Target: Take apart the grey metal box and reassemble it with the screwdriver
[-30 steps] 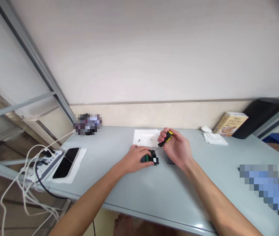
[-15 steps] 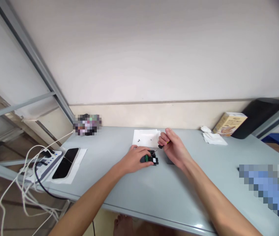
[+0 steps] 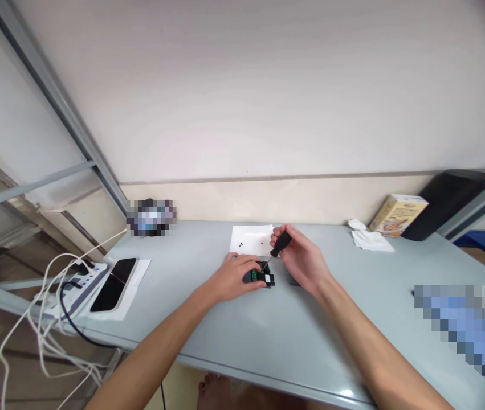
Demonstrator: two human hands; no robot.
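**One small dark device [image 3: 269, 279] sat under a slanting screwdriver [image 3: 282, 244]**

The small dark device lay near the middle of a grey desk [image 3: 242, 336], just in front of a sheet of white paper [image 3: 248, 234]. A green circuit board [image 3: 254, 275] showed on its upper side, with a white label [image 3: 267, 278] beside it.

The left hand [image 3: 233, 278] was closed on the device from the left, its thumb along the near edge and its fingers reaching over the far part. The right hand [image 3: 304, 259] was curled firmly round the black handle of the screwdriver, whose thin shaft slanted down and leftward to the device. Whether the tip sat in a screw was too small to tell.

A few small dark bits [image 3: 240, 245] lay on the white paper, with another spot further right. A dark grey object [image 3: 294, 281], mostly hidden, lay beneath the right hand.

Well off to the left, a phone [image 3: 114, 285] rested on a white sheet [image 3: 136, 290], near a power strip [image 3: 82, 285] with white cables [image 3: 48, 341] looping over the desk's edge. On the far right, crumpled tissue [image 3: 373, 240] lay near a yellowish box [image 3: 398, 215], and a black object [image 3: 447, 205] leaned behind it. Two areas, back left and near right, were blurred into blocks.
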